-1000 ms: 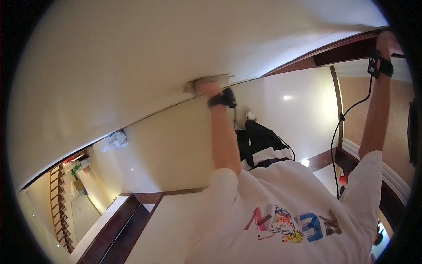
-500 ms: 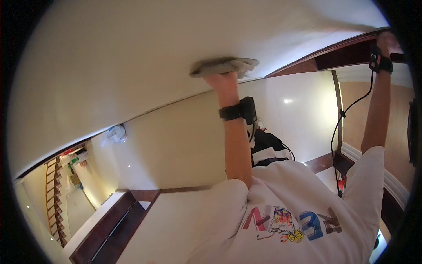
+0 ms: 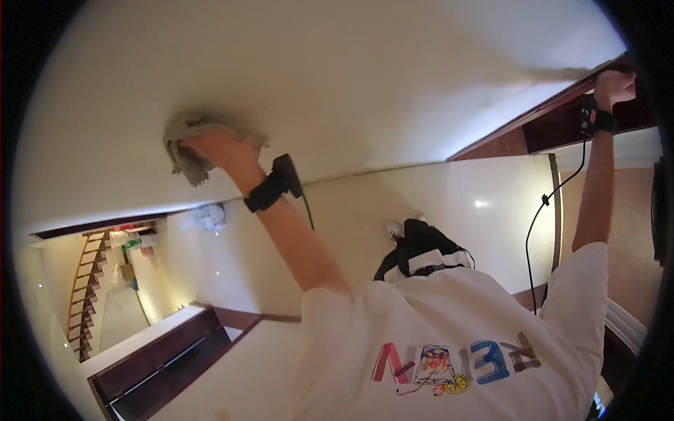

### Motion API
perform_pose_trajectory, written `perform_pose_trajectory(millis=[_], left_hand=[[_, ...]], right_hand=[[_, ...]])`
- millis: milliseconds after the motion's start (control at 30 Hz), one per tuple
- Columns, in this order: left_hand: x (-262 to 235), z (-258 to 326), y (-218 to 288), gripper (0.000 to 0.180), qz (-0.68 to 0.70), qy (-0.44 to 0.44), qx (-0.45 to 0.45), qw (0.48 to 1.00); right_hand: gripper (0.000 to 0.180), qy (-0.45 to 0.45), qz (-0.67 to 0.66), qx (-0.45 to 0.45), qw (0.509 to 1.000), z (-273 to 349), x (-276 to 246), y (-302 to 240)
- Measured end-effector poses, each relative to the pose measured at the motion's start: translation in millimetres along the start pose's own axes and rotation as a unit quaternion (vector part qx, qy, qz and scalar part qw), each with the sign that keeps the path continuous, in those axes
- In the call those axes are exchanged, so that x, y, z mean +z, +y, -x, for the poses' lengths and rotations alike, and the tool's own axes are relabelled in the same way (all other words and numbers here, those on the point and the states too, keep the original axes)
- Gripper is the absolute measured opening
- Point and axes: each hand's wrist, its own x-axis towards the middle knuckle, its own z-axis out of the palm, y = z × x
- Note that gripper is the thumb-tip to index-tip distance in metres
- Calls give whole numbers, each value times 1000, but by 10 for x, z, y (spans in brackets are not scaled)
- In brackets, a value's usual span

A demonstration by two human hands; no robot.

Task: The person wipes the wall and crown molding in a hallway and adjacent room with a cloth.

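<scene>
A crumpled grey cloth (image 3: 184, 135) is pressed against a broad white wall-like surface (image 3: 330, 84) at the upper left. My left hand (image 3: 223, 151) is closed on it, and its fingertips are partly covered by the folds. At the far upper right, my right hand (image 3: 616, 85) is curled at the edge of a dark reddish wooden frame (image 3: 495, 144). Its fingers are partly hidden there. Both wrists carry black straps with small devices, and a black cable (image 3: 530, 242) hangs from the right one.
Pale, glossy floor (image 3: 337, 231) lies beneath the white surface, with my shoes (image 3: 394, 229) on it. A clear plastic bag (image 3: 208, 217) rests at the left, near a wooden ladder-like railing (image 3: 83, 284). Dark wooden panels (image 3: 158, 365) stand at the lower left.
My left hand has slid the cloth leftward across the white surface, and that arm now slants left. My right hand stays at the wooden frame, shifted slightly in view.
</scene>
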Motion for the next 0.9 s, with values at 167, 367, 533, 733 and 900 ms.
perform_pose_trajectory(millis=[167,367,533,733,900], left_hand=[[-398,-459,180,73,32,104,-98,989],[-513,-943,546,76,157,245,-182,939],[-441,-1072,635,78,165,260,-187,933],[-248,-827,1158,80,180,248,-170,936],[-45,-435,1751,83,220,220,-157,937]], right_hand=[[42,20,29,91,995,358,124,-518],[43,4,58,39,998,240,-10,-546],[43,-19,48,41,998,467,29,-671],[43,-31,54,31,998,730,79,-1053],[45,-46,61,20,997,697,73,-991]])
